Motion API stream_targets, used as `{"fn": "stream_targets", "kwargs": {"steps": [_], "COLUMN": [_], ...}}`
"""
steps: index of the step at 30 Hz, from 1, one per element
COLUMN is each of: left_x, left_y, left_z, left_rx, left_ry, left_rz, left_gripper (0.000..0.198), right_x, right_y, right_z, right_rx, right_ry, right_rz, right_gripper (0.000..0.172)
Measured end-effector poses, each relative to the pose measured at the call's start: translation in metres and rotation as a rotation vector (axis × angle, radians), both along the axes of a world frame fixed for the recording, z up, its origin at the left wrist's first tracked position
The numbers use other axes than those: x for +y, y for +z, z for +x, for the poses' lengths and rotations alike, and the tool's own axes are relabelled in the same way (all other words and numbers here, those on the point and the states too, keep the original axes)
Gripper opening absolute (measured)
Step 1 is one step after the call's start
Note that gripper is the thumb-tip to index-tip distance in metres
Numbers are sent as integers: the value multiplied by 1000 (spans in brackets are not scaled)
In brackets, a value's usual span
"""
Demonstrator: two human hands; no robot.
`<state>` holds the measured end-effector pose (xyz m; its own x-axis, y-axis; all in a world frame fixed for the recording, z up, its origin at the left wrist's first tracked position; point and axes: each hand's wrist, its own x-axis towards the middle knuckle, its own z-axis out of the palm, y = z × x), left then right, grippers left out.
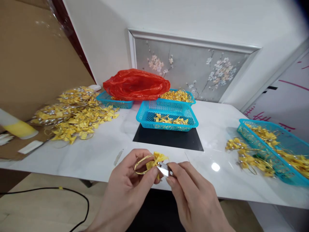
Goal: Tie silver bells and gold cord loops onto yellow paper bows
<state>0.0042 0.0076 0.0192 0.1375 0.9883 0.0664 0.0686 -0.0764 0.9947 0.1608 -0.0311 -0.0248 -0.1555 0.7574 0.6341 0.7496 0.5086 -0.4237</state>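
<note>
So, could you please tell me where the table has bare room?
White tabletop shows bare between the middle basket and the loose yellow pieces on the right, and between the black mat and the yellow pile on the left. The back is crowded with other baskets and a red bag.

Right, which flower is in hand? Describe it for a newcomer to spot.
Find the white table; about midway along its near edge is the left hand. It holds a yellow flower with a gold wire loop. Unlike other yellow flowers on the table or in blue baskets, it is held beside a metal blade in the right hand.
</note>
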Motion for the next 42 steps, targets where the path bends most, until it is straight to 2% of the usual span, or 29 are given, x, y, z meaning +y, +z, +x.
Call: {"fn": "stream_targets", "kwargs": {"steps": [10,21,26,31,35,42], "left_x": [-4,-5,-4,-4,-5,-3], "left_y": [2,-2,0,2,2,-10], "left_z": [1,0,1,5,6,3], "left_rx": [22,45,41,8,-3,-32], "left_ry": [24,-11,0,3,8,-13], "left_rz": [-9,-34,-53,-76,-95,-99], "left_gripper": [11,10,12,12,13,14], "right_x": [-3,1,0,1,3,3], "right_y": [1,7,7,3,4,8], "right_z": [0,-3,-7,-11,-9,-6], "right_rx": [-58,-87,-49,8,16,157], "right_ry": [-28,-45,-81,-106,-70,4], "right_rz": [31,112,108,72,48,-46], "right_gripper": [24,23,23,23,21,18]}}
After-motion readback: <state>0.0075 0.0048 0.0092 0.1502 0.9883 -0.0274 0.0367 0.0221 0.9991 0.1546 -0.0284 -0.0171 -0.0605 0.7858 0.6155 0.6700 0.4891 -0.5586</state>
